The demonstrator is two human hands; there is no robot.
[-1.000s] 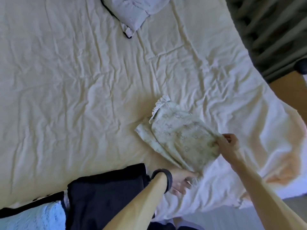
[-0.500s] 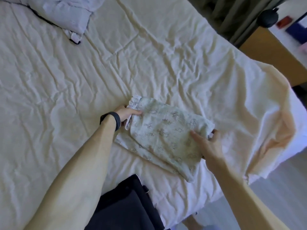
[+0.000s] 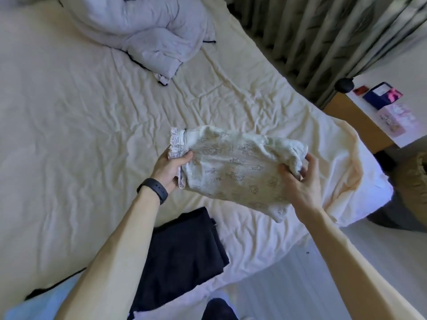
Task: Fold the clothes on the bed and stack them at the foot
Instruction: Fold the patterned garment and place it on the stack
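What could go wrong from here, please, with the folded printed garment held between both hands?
1. The left hand and right hand grip the printed garment only at its ends, so its unsupported middle could sag and the fold open.
2. The dark folded clothes lie near the edge of the bed; setting the garment there off-centre could tip the stack toward the floor.

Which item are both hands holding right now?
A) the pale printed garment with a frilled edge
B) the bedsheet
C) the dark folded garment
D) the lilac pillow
A: the left hand and right hand grip opposite ends of the pale printed garment; the dark folded garment lies on the bed.
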